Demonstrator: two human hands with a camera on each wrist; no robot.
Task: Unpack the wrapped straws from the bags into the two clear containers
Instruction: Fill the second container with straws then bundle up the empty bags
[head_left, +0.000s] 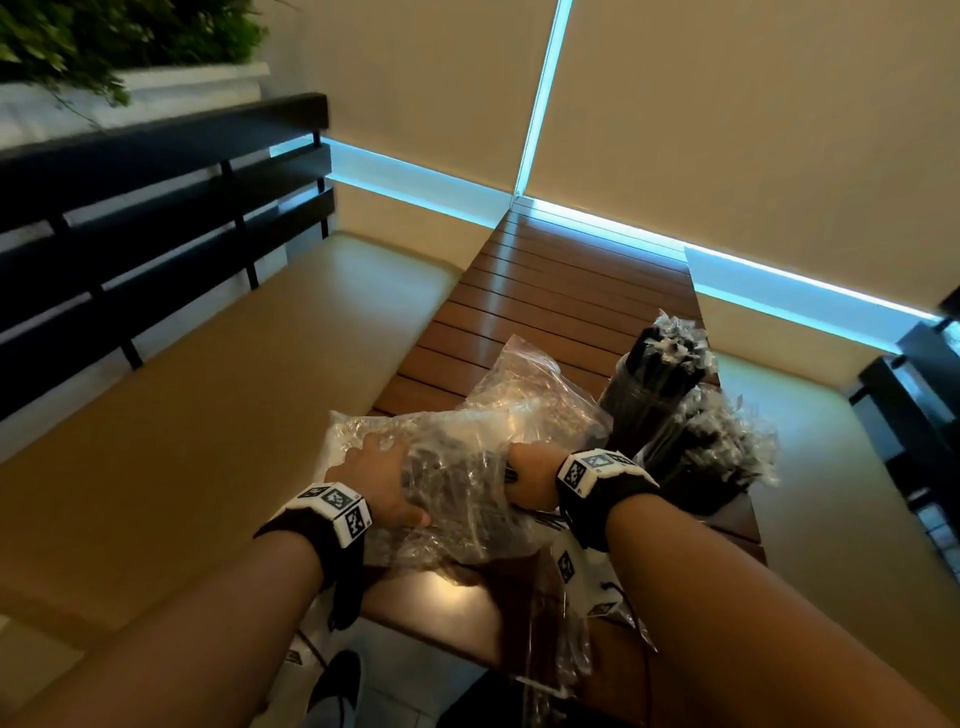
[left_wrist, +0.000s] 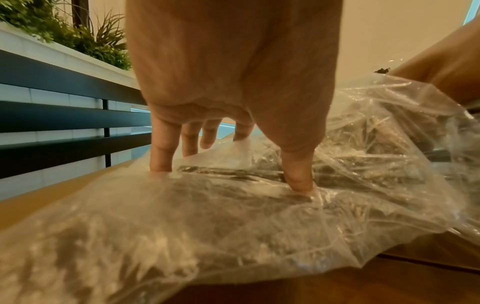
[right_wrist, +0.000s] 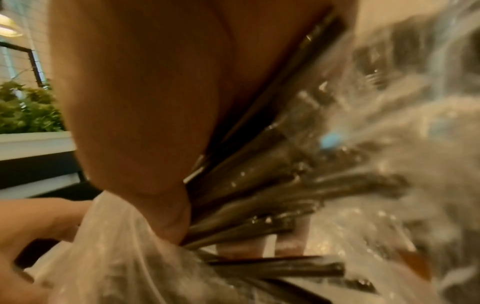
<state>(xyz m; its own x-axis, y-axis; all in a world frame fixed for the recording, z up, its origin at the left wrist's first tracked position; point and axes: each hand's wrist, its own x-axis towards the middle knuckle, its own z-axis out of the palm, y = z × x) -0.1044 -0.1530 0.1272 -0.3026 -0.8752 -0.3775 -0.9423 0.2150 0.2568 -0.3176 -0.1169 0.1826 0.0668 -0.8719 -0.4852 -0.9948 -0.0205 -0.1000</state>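
Left hand pins bag; right hand grips straws inside.

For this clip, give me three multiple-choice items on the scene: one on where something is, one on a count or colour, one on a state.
1. Where do the two clear containers stand?
A. on the beige bench seat
B. on the wooden table, to the right of the bags
C. on the floor

2. What colour are the wrapped straws?
A. black
B. white
C. red

3. What is the right hand doing?
A. resting flat on the table
B. hanging idle
C. holding a bunch of straws at the mouth of the plastic bag

Key: 1 B, both containers sit on the slatted wooden table beside the bags. 2 A, the straws look dark black in the right wrist view. 3 C, straws fan out of its grip while the left hand presses the bag.
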